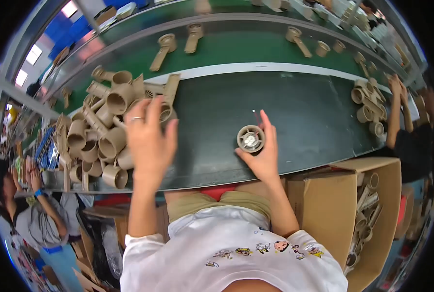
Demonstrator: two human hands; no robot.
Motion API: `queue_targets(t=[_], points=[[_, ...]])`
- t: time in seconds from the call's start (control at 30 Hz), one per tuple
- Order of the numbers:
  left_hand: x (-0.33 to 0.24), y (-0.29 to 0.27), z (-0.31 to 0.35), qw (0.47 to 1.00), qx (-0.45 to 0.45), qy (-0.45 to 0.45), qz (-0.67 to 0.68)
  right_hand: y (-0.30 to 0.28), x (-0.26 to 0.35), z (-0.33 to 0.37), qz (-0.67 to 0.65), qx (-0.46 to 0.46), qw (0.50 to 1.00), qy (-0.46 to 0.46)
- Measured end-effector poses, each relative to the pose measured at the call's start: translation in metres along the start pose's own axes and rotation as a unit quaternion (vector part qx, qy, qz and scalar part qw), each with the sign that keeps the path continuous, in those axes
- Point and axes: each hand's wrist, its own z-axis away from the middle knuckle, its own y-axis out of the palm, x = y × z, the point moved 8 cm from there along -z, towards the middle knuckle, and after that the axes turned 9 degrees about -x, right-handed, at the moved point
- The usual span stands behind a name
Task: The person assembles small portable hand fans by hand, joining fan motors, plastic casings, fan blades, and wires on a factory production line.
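Note:
At the right edge of a heap of tan plastic parts [112, 142] is my left hand [149, 141], fingers apart and nothing visibly held. Its fingertips overlap a cup-ended part [165, 113] with a flat handle; I cannot tell whether they touch it. Over the middle of the dark table, my right hand [263, 158] grips a round tan plastic housing [251, 139] between thumb and fingers. The housing's open face shows spokes and a silvery round centre, and thin wires seem to rise beside the index finger.
Behind the dark worktable [217, 100] runs a green conveyor belt [236, 46] carrying several tan handled parts. A smaller pile of parts [371, 104] lies at the right, near another person's arms [397, 109]. Below it stands a cardboard box [324, 209] of parts. Another person [42, 214] is at left.

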Motion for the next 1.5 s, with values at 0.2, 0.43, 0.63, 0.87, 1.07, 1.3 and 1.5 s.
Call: queue_targets(t=[0.2, 0.43, 0.63, 0.87, 1.07, 1.3, 1.5], points=[[0.039, 0.018, 0.013, 0.997, 0.057, 0.011, -0.045, -0.013, 0.015, 0.009, 0.047, -0.089, 0.989, -0.108], [0.068, -0.012, 0.006, 0.955, -0.055, -0.156, 0.245, 0.004, 0.012, 0.023, -0.006, -0.108, 0.991, -0.079], [0.052, -0.040, 0.000, 0.904, -0.192, -0.236, 0.300, -0.013, 0.023, 0.027, 0.130, -0.151, 0.976, -0.084], [-0.031, -0.052, 0.034, 0.911, -0.041, -0.206, 0.354, -0.010, 0.021, 0.025, 0.129, -0.124, 0.979, -0.093], [-0.103, -0.015, 0.063, 0.958, 0.106, 0.016, 0.267, -0.014, 0.036, 0.021, 0.192, -0.119, 0.968, -0.107], [-0.083, 0.031, 0.076, 0.933, 0.091, -0.068, 0.341, -0.016, 0.021, 0.016, 0.139, -0.134, 0.976, -0.104], [-0.067, 0.054, 0.073, 0.875, 0.193, -0.190, 0.402, -0.035, 0.011, 0.018, 0.115, -0.151, 0.980, -0.067]])
